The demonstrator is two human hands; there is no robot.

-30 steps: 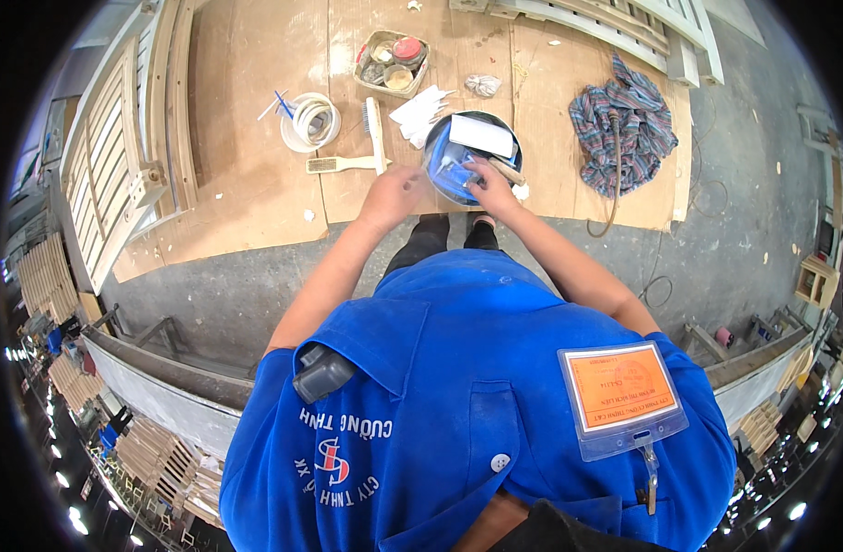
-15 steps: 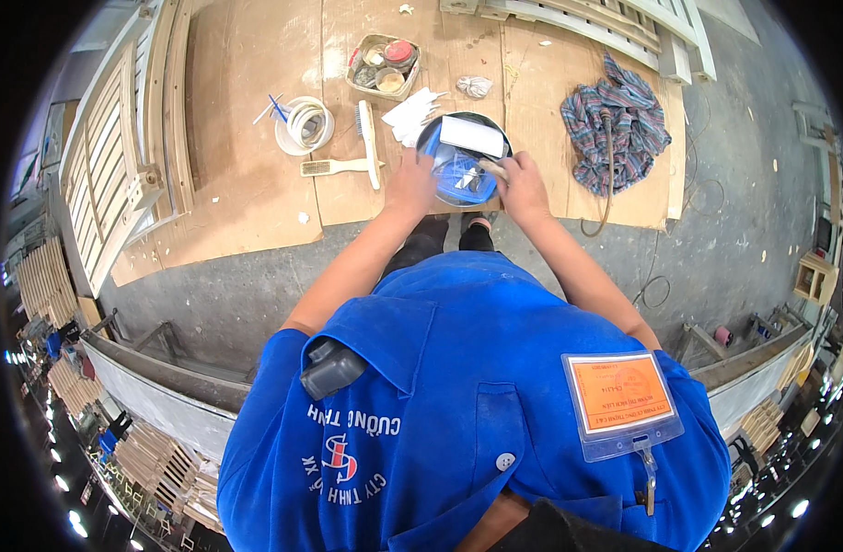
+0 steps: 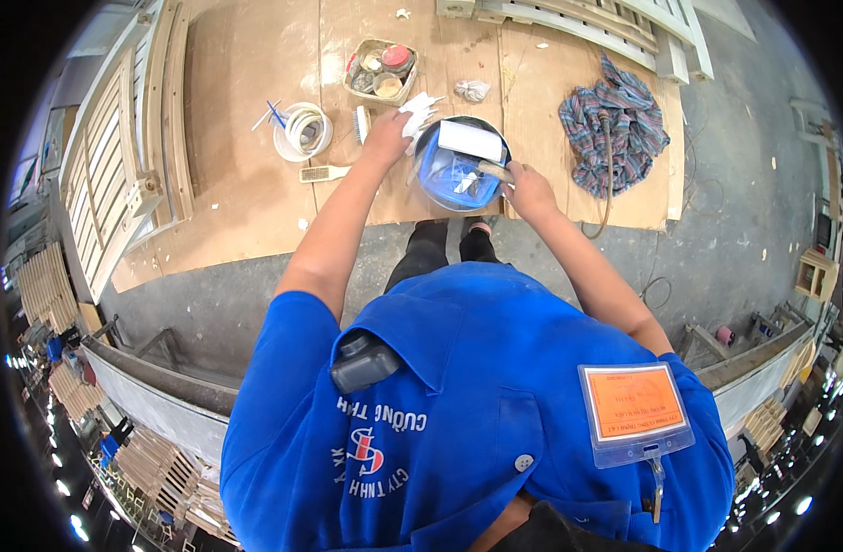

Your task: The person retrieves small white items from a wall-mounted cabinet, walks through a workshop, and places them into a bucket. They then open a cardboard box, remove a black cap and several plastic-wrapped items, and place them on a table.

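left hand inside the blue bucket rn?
No: the left hand sits outside the blue bucket, on the white rag by its rim, while the right hand works at the bucket's other edge.

**Labels and packages in my view**

An orange card in a clear rectangular badge holder (image 3: pixel 634 414) hangs on the front of my blue shirt, low on my right side. On the surface ahead of me, a white rectangular label (image 3: pixel 470 140) lies across the top of the blue bucket (image 3: pixel 454 175). Farther off, a small open cardboard box (image 3: pixel 380 71) holds round tins, one with a red lid.
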